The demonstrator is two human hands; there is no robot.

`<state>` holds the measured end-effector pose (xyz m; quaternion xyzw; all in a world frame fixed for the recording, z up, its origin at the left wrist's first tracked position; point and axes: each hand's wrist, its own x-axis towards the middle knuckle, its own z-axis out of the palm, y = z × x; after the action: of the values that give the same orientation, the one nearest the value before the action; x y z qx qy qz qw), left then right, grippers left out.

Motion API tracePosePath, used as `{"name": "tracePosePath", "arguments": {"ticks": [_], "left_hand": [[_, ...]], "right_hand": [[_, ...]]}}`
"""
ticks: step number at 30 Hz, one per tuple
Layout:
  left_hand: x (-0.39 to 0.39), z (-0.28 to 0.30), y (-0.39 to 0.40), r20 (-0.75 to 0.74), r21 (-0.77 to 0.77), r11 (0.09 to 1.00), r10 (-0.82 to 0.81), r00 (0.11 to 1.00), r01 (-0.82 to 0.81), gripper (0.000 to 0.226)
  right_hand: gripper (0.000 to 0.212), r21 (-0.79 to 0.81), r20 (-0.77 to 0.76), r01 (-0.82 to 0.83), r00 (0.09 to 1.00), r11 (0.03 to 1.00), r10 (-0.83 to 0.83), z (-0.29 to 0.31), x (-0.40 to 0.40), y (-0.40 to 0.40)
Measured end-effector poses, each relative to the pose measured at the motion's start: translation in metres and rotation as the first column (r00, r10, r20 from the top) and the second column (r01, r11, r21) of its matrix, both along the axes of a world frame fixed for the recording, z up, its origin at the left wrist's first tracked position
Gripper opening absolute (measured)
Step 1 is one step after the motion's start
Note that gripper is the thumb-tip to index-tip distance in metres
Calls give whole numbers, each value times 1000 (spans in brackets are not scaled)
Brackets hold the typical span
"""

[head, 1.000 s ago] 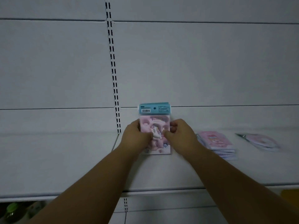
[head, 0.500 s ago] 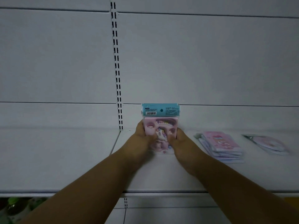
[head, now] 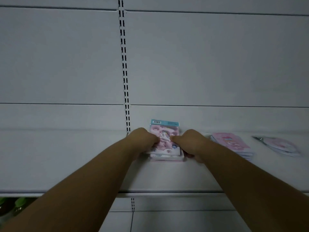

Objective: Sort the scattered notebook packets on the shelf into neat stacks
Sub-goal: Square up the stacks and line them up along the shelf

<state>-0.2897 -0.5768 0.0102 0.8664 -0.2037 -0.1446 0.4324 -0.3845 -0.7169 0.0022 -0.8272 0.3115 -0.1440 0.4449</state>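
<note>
While each hand (head: 143, 141) (head: 190, 143) grips the stack (head: 165, 144) by its sides, square its edges against the shelf (head: 100, 173).

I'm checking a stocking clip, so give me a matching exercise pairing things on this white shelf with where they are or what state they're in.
Things:
1. pink unicorn notebook packet with a blue header
2. fanned stack of pink packets
3. round pink packet in clear wrap
4. green bottle caps

Places:
A. far right
B. gripped by both hands
C. below the shelf, left
D. just right of the right hand

Pairs: 1-B, 2-D, 3-A, 4-C
</note>
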Motion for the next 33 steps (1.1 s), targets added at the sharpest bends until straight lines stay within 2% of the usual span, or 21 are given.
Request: {"name": "tracePosePath", "arguments": {"ticks": [4,9,13,16,19,23,27,33], "left_hand": [[-7,-5,-7,112,159,987,-59,992,40,15],[-8,-5,1,318,281,959,-118,941,25,47],[-9,-7,29,423,382,915,-295,857,126,58],[-17,-12,40,578,479,875,-370,727,65,45],[-23,-15,39,693,446,895,-367,621,31,34],[-23,-18,38,683,441,896,-370,629,48,32],[-24,-20,40,688,432,901,-353,634,32,31],[-20,-23,41,615,466,879,-404,677,102,37]], "right_hand": [[36,-186,-102,-6,995,983,-13,2,7,-3],[49,-330,-109,-46,994,943,10,2,-4,-5],[71,-630,-192,-200,976,750,99,-2,-33,-5],[51,-722,-254,-286,956,630,144,-7,-47,-5],[39,-775,-271,-320,947,545,172,-10,-49,0],[35,-792,-271,-324,946,518,178,-12,-47,-1],[32,-826,-308,-343,939,447,152,-14,-48,0],[29,-782,-312,-358,933,510,177,-16,-49,0]]}}
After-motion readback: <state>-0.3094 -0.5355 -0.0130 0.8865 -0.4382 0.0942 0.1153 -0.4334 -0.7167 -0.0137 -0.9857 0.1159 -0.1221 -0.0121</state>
